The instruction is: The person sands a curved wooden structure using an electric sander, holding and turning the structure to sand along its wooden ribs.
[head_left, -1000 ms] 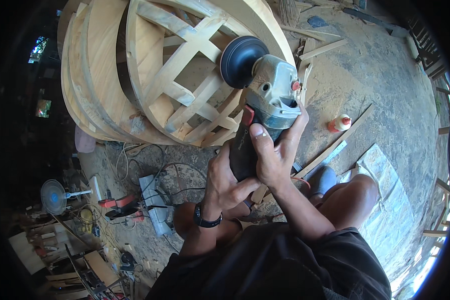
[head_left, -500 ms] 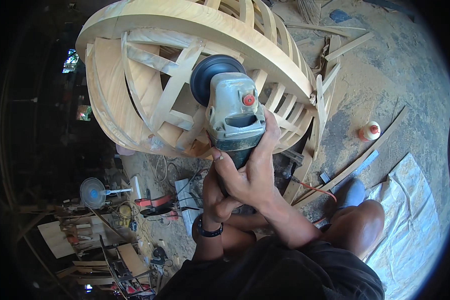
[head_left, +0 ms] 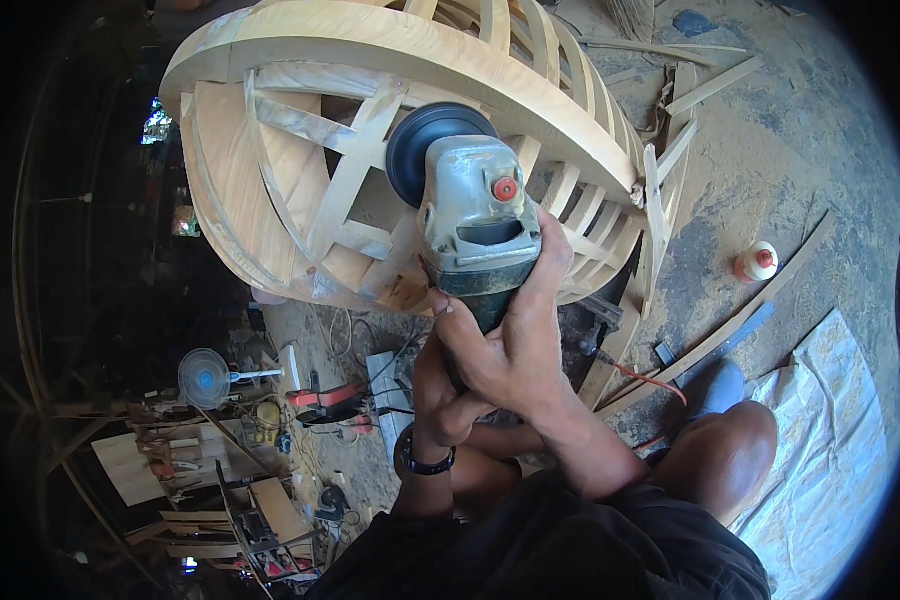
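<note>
Pointing lengthwise toward the wooden frame (head_left: 370, 38), the grinder (head_left: 475, 205) is grasped by right hand (head_left: 508, 352), nearer its disc (head_left: 410, 150), and left hand (head_left: 435, 390).

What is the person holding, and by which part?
A grinder-like power tool, by its dark body behind the grey head: the right hand nearer the head, the left hand lower, partly hidden.

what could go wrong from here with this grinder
The black disc on the grinder might catch an edge of the open wooden frame and kick. No guard shows around it, so chips could fly. The orange cord or hose near the right foot could snag or trip.
</note>
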A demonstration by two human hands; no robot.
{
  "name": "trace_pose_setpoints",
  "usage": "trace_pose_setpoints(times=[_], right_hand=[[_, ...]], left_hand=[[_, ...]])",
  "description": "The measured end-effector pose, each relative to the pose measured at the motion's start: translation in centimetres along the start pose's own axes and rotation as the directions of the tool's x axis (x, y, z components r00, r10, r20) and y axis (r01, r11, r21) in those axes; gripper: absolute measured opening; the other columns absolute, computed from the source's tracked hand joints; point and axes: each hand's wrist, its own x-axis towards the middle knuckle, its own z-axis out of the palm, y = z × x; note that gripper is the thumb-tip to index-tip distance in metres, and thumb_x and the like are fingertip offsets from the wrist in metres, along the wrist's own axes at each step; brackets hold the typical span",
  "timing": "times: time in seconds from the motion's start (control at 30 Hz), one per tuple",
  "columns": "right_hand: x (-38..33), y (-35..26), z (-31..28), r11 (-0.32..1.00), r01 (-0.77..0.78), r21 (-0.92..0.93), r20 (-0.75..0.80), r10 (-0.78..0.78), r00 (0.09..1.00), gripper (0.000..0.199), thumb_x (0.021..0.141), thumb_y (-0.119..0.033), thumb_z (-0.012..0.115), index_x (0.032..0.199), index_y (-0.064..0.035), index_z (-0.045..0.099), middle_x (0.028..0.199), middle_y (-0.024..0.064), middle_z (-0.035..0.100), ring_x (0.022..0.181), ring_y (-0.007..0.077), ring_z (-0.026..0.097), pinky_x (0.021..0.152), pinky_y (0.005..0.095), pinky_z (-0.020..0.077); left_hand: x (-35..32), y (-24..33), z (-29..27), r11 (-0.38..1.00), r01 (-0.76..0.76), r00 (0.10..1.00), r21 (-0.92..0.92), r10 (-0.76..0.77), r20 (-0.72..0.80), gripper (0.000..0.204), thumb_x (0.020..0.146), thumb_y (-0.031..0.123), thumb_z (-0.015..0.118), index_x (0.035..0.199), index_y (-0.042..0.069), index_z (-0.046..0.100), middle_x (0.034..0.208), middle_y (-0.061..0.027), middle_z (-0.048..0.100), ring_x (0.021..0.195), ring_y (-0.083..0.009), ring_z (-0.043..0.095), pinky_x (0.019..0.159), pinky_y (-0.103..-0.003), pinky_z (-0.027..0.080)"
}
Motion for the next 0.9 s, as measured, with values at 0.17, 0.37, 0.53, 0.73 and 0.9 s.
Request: trace_pose_setpoints(times=[0.17, 0.37, 0.53, 0.73, 0.9], right_hand=[[-0.1, -0.2, -0.6, 0.995, -0.036, -0.090, -0.012, 0.035, 0.999, 0.096, 0.082, -0.016, 0.074, 0.147, 0.0127, 0.010, 0.137, 0.0249, 0.031, 0.126, 0.0317, 0.043, 0.110, 0.0411, 0.0340], [-0.5, 0.0, -0.7, 0.969, -0.159, 0.189, 0.006, 0.161, 0.987, 0.092, 0.083, -0.013, 0.072, 0.147, 0.0114, 0.011, 0.134, 0.0231, 0.039, 0.123, 0.0290, 0.049, 0.107, 0.0395, 0.0381], [0.5, -0.8, 0.2, 0.995, -0.016, 0.097, 0.016, 0.014, 1.000, 0.089, 0.084, -0.011, 0.070, 0.147, 0.0102, 0.010, 0.131, 0.0230, 0.041, 0.119, 0.0277, 0.052, 0.103, 0.0378, 0.0426], [0.1, -0.8, -0.3, 0.982, -0.092, 0.163, -0.031, 0.098, 0.995, 0.087, 0.086, -0.011, 0.070, 0.147, 0.0096, 0.012, 0.128, 0.0215, 0.045, 0.118, 0.0269, 0.053, 0.102, 0.0381, 0.0429], [0.3, -0.5, -0.5, 0.999, 0.018, -0.047, -0.063, -0.021, 0.998, 0.085, 0.086, -0.012, 0.070, 0.146, 0.0091, 0.014, 0.128, 0.0222, 0.046, 0.118, 0.0282, 0.052, 0.104, 0.0381, 0.0414]], left_hand=[[0.5, -0.3, -0.8, 0.995, -0.006, 0.986, 0.103, -0.011, 0.164, 0.084, 0.072, 0.031, 0.074, 0.139, -0.009, 0.044, 0.135, -0.0221, 0.056, 0.125, -0.0321, 0.057, 0.106, -0.041, 0.043], [0.1, 0.0, -0.4, 0.987, 0.026, 0.986, 0.158, -0.051, 0.160, 0.084, 0.073, 0.034, 0.073, 0.139, -0.009, 0.044, 0.135, -0.0228, 0.056, 0.123, -0.0324, 0.058, 0.106, -0.041, 0.044], [0.1, 0.7, -1.0, 0.996, 0.046, 0.992, 0.078, -0.055, 0.115, 0.085, 0.071, 0.030, 0.074, 0.140, -0.008, 0.044, 0.135, -0.0212, 0.057, 0.123, -0.0306, 0.058, 0.106, -0.040, 0.044], [0.2, 0.3, -0.6, 0.985, 0.167, 0.974, 0.029, -0.170, 0.147, 0.086, 0.070, 0.030, 0.074, 0.141, -0.007, 0.043, 0.133, -0.0200, 0.057, 0.123, -0.0295, 0.058, 0.106, -0.038, 0.043], [-0.4, -0.5, -0.9, 0.996, 0.084, 0.986, 0.031, -0.087, 0.139, 0.089, 0.075, 0.036, 0.072, 0.144, -0.007, 0.037, 0.133, -0.0189, 0.057, 0.122, -0.0301, 0.058, 0.104, -0.039, 0.043]])
